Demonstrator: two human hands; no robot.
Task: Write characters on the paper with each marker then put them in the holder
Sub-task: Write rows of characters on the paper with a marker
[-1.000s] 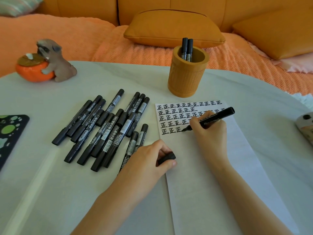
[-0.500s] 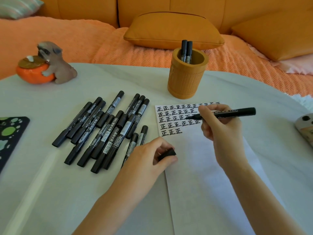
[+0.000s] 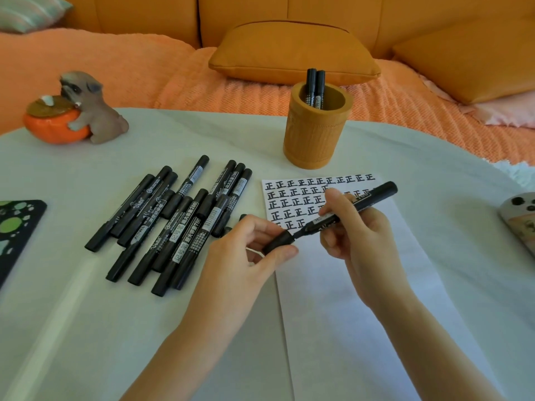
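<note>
My right hand [image 3: 359,235] grips a black marker [image 3: 362,204] by its barrel, tilted with the tip end pointing down-left. My left hand [image 3: 246,253] pinches the marker's black cap [image 3: 279,241], which meets the marker's tip end above the paper's left edge. The white paper [image 3: 362,299] carries rows of black characters along its top. A pile of several black markers [image 3: 179,221] lies on the table left of the paper. The round tan holder [image 3: 315,140] stands upright behind the paper with two black markers [image 3: 315,85] in it.
A dog figurine hugging an orange pot [image 3: 75,111] sits at the far left of the white table [image 3: 86,314]. A black pad with green spots [image 3: 14,230] lies at the left edge. A small spotted object [image 3: 521,218] is at the right edge. Orange cushions lie behind.
My right hand lifted the marker off the paper and swung it toward my left hand. My left hand raised the cap, and cap and tip now meet.
</note>
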